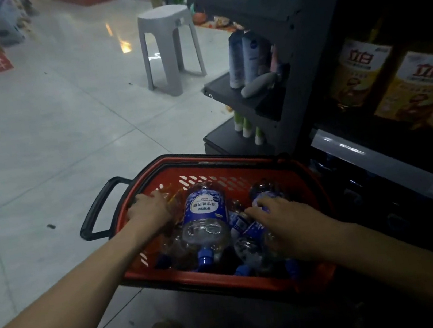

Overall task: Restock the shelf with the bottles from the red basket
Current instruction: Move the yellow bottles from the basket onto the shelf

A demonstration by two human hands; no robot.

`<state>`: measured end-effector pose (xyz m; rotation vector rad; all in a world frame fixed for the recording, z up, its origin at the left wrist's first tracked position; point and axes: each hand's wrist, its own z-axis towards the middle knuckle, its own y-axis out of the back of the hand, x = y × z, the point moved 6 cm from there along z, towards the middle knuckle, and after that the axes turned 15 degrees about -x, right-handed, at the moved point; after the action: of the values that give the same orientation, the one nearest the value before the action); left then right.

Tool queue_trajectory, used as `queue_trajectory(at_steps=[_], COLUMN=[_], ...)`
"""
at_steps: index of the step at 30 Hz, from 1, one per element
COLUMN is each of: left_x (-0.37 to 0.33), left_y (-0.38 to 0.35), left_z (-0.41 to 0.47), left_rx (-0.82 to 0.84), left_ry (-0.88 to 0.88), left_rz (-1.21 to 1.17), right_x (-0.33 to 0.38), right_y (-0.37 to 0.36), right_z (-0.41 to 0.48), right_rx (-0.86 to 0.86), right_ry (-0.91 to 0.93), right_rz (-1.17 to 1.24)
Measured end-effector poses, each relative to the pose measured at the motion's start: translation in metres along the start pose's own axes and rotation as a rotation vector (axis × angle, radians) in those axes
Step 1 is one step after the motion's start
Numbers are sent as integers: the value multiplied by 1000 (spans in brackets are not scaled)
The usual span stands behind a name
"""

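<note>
Both hands are down in the basket (255, 280), which sits just beside the shelf (343, 149). The left hand (149, 210) curls round a bottle (172, 198) at the basket's left end. The right hand (282, 217) lies loosely spread on blue-labelled bottles (253, 228) at its right.

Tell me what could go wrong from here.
The bottles lie heaped in the basket, so pulling one out may shift the rest. Both the left hand and right hand are in there; they might knock bottles together. The shelf beside is dark, so a placed bottle could tip unseen.
</note>
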<state>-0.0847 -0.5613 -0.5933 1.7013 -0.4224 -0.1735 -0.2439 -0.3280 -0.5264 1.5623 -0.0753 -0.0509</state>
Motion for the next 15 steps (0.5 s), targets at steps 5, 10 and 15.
queue_trajectory(at_steps=[5,10,15], left_x=[-6,1,42], left_y=[10,34,65], left_z=[1,8,-9], left_rx=[-64,108,364], left_ry=[-85,22,213], left_rz=[5,-244,-695], right_x=[-10,-20,-25], right_y=[1,3,6], right_z=[-10,-17,-17], right_rx=[-10,-24,-87], right_ry=[-25,-65,-77], right_rz=[30,37,58])
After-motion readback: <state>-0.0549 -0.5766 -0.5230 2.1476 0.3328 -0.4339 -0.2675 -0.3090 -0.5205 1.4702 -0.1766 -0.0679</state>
